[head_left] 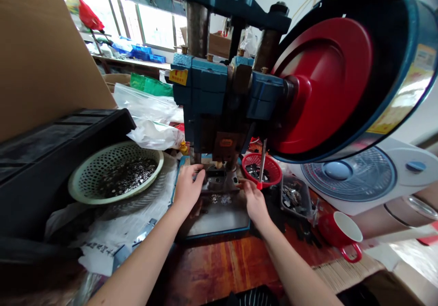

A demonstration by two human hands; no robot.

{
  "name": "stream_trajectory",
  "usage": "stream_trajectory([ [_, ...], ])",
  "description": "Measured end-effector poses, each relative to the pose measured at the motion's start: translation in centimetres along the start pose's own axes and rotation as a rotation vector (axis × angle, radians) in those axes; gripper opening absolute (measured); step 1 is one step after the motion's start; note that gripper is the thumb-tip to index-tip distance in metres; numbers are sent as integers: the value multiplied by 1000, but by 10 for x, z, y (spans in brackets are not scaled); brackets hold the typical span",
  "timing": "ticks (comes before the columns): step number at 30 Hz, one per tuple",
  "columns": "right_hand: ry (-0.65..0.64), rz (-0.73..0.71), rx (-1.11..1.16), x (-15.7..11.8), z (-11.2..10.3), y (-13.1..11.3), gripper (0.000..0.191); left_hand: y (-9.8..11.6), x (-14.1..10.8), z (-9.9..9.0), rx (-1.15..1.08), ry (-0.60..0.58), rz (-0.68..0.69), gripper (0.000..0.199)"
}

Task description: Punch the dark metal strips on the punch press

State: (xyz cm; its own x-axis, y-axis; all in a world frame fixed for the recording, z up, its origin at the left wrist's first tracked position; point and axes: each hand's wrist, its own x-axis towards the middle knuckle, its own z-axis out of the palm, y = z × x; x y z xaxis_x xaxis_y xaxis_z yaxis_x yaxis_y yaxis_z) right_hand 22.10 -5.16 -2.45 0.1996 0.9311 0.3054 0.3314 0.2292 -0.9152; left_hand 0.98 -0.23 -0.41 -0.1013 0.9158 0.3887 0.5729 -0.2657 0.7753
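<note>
A blue press (205, 87) with a large red and black wheel (328, 78) stands in front of me. Under its ram, a dark metal fixture (219, 180) lies on the press base (215, 219). My left hand (189, 185) rests at the fixture's left side, thumb toward it; whether the fingers grip anything is hidden. At the fixture's right end is my right hand (252, 197), with thumb and fingertips together around something too small to make out. Small shiny bits (222, 199) lie on the base just before the fixture.
A pale green basket (82, 192) of small parts stands left. To the right are a red basket (278, 173), a clear box of metal pieces (296, 196), a red mug (330, 228) and a fan (390, 173). A red-tipped rod (263, 162) hangs near my right hand.
</note>
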Motion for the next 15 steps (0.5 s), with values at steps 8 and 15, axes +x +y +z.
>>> stream_trajectory([
  [8, 73, 153, 411, -16, -23, 1, 44, -12, -78, -18, -17, 45, -36, 24],
  [15, 116, 124, 307, -10, -14, 11, 53, -12, -77, -13, -62, 72, -74, 23],
])
